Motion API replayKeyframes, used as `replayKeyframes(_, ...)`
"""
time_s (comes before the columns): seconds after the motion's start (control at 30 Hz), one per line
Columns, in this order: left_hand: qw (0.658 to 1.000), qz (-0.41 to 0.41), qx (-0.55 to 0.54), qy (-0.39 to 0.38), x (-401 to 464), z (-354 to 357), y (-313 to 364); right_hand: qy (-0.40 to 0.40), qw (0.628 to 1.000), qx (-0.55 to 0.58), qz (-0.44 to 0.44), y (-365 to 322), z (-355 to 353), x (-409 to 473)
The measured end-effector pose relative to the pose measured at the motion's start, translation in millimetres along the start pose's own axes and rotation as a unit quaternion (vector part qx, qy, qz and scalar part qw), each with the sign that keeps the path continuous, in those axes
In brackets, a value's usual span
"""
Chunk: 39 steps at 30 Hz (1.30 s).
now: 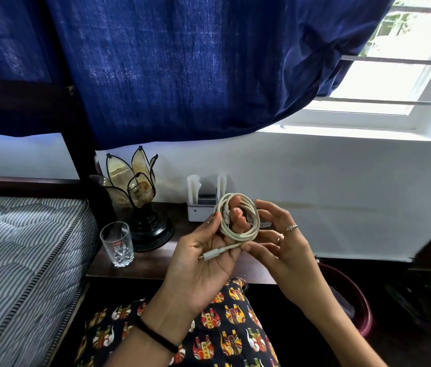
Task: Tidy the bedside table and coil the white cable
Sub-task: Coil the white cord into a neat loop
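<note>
We hold the white cable (pixel 238 218) above the desk (pixel 161 260), wound in loops around our left hand's (pixel 209 258) fingers (pixel 236 213). Its loose plug end (pixel 213 254) lies across the left palm, pointing left. Our right hand's (pixel 285 245) fingers (pixel 255 249) pinch the tail just beside the coil, nearest for tucking it in.

White holder (pixel 200 210) partly hidden behind coiled white cable (pixel 238 221); glass (pixel 117 243) logo unreadable.
</note>
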<state>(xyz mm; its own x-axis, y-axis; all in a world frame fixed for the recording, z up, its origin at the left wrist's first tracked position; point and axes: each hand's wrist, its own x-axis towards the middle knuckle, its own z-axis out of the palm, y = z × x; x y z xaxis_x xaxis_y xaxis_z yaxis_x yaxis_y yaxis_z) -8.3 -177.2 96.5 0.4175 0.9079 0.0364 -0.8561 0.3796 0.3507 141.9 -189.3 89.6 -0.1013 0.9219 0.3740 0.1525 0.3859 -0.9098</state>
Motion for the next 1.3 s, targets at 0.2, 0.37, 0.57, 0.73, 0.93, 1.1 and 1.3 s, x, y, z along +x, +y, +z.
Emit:
replayKeyframes(0.2, 0.999, -0.026, 0.022, -0.035, -1, -5, 1, -0.057, 0.989, 0.136, 0.008, 4, -3, 4)
replayKeyframes(0.37, 0.958, -0.018, 0.286, -0.002, 0, -12, 12, -0.047, 0.997, 0.052, 0.019, 13, -5, 2)
replayKeyframes(0.57, 0.909, -0.027, 0.417, 0.015, -1, -17, 16, -0.067, 0.996, -0.024, 0.053, 15, -2, 0)
replayKeyframes(0.73, 0.923, -0.046, 0.381, 0.03, 1, -19, 14, -0.067, 0.995, -0.043, 0.056, 15, -4, -1)
replayKeyframes(0.93, 0.943, -0.06, 0.322, 0.051, 4, -22, 6, -0.071, 0.993, 0.032, 0.084, 12, -9, 0)
replayKeyframes(1.1, 0.935, -0.068, 0.344, 0.055, 3, -22, 4, -0.044, 0.986, 0.09, 0.136, 19, -13, 3)
replayKeyframes(1.3, 0.895, -0.082, 0.433, 0.072, 5, -28, 3, -0.06, 0.981, 0.088, 0.162, 27, -14, 2)
